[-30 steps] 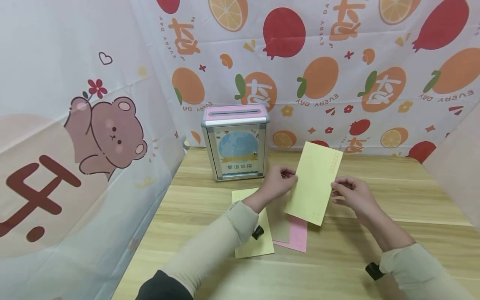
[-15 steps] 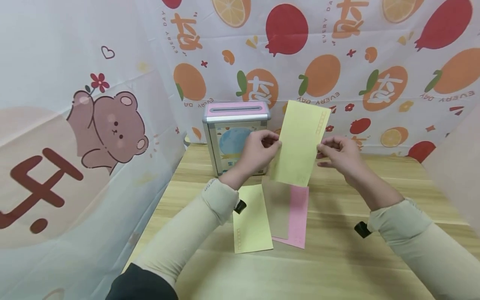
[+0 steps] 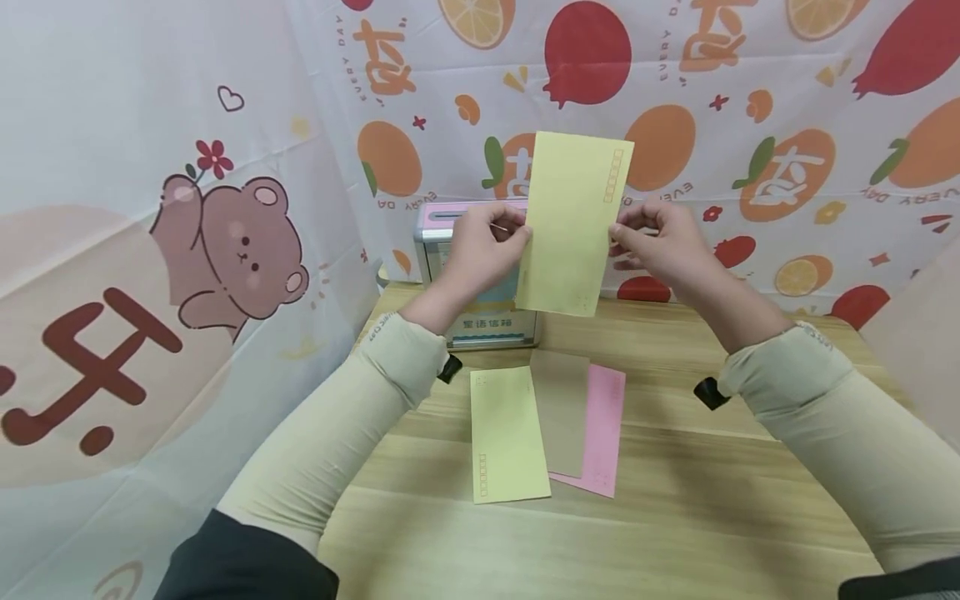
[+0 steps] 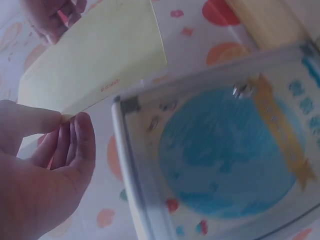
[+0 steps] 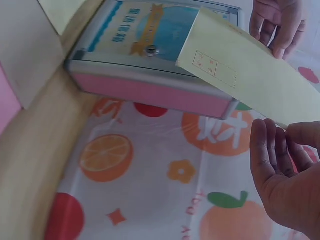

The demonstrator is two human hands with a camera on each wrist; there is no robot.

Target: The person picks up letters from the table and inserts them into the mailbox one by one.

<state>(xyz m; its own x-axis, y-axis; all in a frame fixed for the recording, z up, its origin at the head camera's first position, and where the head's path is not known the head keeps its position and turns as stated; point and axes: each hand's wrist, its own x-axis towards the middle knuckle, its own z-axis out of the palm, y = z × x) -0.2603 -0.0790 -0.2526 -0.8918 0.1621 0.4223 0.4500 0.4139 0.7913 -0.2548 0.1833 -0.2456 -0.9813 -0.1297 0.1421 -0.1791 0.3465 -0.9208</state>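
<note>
A yellow envelope (image 3: 572, 225) is held upright in the air, in front of the right part of the letter box (image 3: 487, 327). My left hand (image 3: 480, 250) pinches its left edge between thumb and fingers. On the opposite edge, my right hand (image 3: 660, 242) pinches it the same way. In the left wrist view the envelope (image 4: 100, 55) lies between both hands, beside the box front with its blue globe picture (image 4: 225, 150). The right wrist view shows small red print on the envelope (image 5: 240, 65). The box's pink slotted top (image 3: 442, 214) is partly covered by my left hand and the envelope.
On the wooden table (image 3: 675, 467) lie a second yellow envelope (image 3: 510, 433), a brown envelope (image 3: 561, 412) and a pink envelope (image 3: 603, 429) partly under the brown one. A fruit-print cloth (image 3: 780, 167) hangs behind, and a bear-print cloth (image 3: 232, 250) on the left.
Both hands have raised the yellow envelope from low over the table, up and to the left, until it overlaps the letter box. The envelopes on the table have stayed put.
</note>
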